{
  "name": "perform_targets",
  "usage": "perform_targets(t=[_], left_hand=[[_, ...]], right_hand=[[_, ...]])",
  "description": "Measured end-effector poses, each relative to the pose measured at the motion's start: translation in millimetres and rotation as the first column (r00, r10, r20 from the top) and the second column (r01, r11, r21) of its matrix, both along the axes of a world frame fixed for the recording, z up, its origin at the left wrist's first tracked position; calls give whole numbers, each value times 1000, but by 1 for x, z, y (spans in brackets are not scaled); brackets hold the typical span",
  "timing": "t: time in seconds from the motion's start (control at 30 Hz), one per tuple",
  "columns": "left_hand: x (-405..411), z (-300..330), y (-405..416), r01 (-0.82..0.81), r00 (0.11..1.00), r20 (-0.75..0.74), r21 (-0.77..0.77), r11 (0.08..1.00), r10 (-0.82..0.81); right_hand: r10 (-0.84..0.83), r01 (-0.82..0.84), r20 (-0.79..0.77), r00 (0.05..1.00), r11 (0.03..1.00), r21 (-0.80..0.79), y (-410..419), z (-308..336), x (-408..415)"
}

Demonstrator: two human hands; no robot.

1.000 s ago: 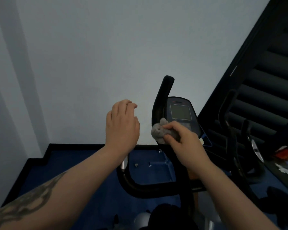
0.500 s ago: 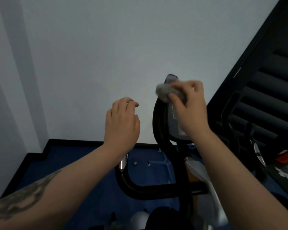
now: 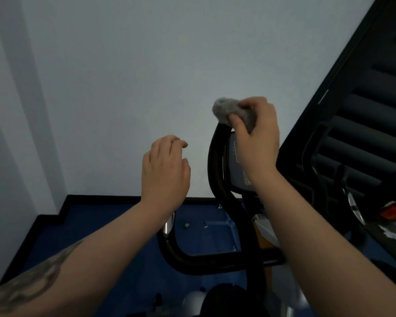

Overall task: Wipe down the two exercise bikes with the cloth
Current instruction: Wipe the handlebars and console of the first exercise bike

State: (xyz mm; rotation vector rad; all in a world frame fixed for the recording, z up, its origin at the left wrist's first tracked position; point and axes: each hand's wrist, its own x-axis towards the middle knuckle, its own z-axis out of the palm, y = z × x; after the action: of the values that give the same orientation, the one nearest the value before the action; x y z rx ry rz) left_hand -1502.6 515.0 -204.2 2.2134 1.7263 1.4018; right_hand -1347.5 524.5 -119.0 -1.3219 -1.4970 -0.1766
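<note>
Cloth (image 3: 232,112), grey and bunched up, sits on the top end of the near bike's black handlebar (image 3: 216,165), pinched there by the right hand (image 3: 257,136) with thumb and curled fingers. Left of the handlebar, the left hand (image 3: 165,170) hovers with fingers loosely bent, holding nothing. Right of the handlebar, a second bike (image 3: 325,179) stands against dark shutters (image 3: 375,92).
</note>
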Motion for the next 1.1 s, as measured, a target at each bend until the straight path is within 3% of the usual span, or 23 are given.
perform_targets(t=[0.07,0.23,0.4,0.53,0.7,0.87,1.0,1.1], left_hand=[[0,0,-1,-1,1000,2,2,1000,1],[0,1,0,-4,1000,0,9,1000,4],[1,1,1,-10,1000,-6,5,1000,10],[1,0,0,-16,1000,-6,6,1000,16],[2,1,1,-24,999,-28,11,1000,24],[1,1,0,-16,1000,-14,4,1000,16],[-1,2,-2,14,1000,15,-10,1000,-14],[-2,2,-2,30,999,43,-8,1000,-30]], right_hand=[[-1,1,-8,1000,1000,-19,1,-12,-5],[66,-82,-73,995,966,-244,-18,-52,7],[51,-47,-337,940,999,18,-4,-15,7],[94,-118,-458,884,993,-26,0,-30,-14],[61,-128,-260,964,960,-249,-18,-46,10],[92,-86,-106,990,994,63,-3,-10,6],[52,-7,304,951,989,-146,-3,-29,-4],[109,-25,326,939,967,-253,-10,-40,-1]])
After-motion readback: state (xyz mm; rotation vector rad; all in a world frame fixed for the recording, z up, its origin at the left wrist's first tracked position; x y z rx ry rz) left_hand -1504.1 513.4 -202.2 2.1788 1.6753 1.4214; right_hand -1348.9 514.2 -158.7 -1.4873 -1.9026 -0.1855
